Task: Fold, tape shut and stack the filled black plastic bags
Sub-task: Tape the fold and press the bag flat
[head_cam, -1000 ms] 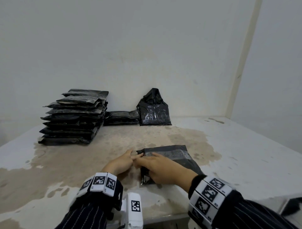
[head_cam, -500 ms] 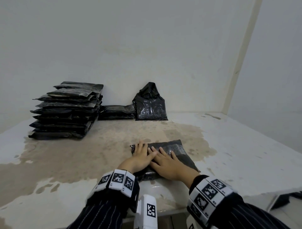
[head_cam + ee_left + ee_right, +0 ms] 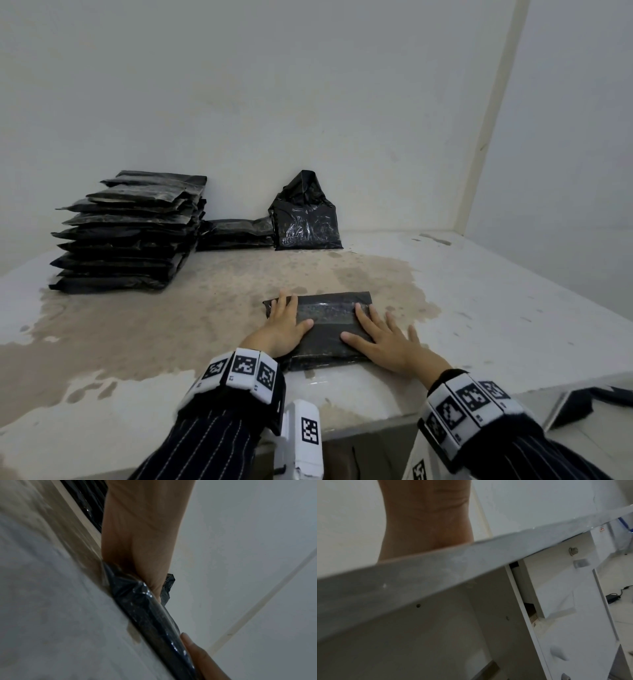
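Note:
A folded black bag lies flat near the table's front edge, a strip of clear tape across its top. My left hand presses flat on its left end, fingers straight. My right hand lies flat on its right end, fingers spread, some on the table. In the left wrist view the bag shows edge-on under my palm. The right wrist view shows only my wrist above the table edge. A tall stack of finished bags stands at the back left.
A flat bag and an upright, loosely closed bag sit against the back wall. The white table has a large brown stain in the middle. A wall corner closes the right side. Cabinet fronts stand below the table.
Both hands went from pinching the bag's left end to lying flat, then slid apart to its two ends. The bag now lies square to me.

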